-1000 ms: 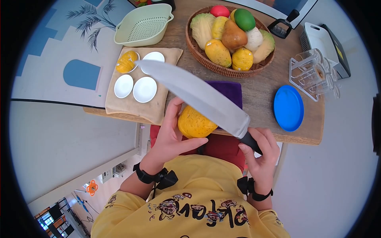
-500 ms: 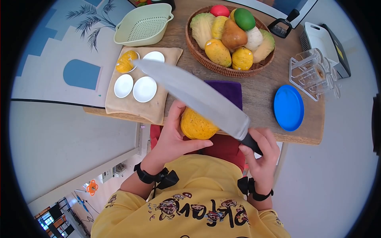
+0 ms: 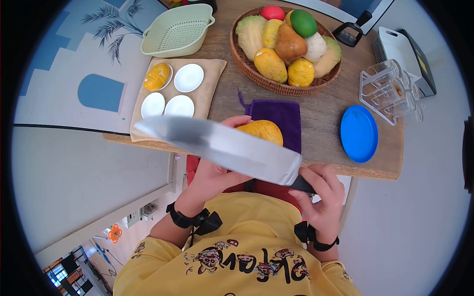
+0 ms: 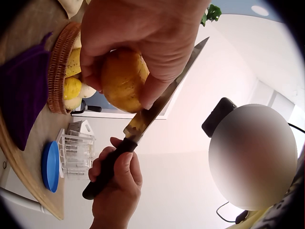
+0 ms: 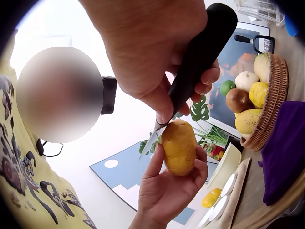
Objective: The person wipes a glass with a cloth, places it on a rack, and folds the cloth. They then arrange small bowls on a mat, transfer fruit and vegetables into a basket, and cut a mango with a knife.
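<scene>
My left hand holds a yellow oval fruit with small brown specks, above the front edge of the table. In the right wrist view its thumb and fingers grip the fruit from either side. My right hand grips the black handle of a large kitchen knife. The wide blade lies across the fruit in the head view and hides part of it and of the left fingers. In the left wrist view the blade runs close along the fruit, near the left thumb.
A purple cloth lies on the table. Behind it stands a wicker basket of fruit and vegetables. White dishes, one bearing a yellow fruit, sit on a beige mat. Around are a green colander, blue plate and glass rack.
The yellow fruit has moved forward and to the right, over the purple cloth in the head view, and looks turned. The knife's tip has swung down toward the body, and the blade now crosses the left hand.
</scene>
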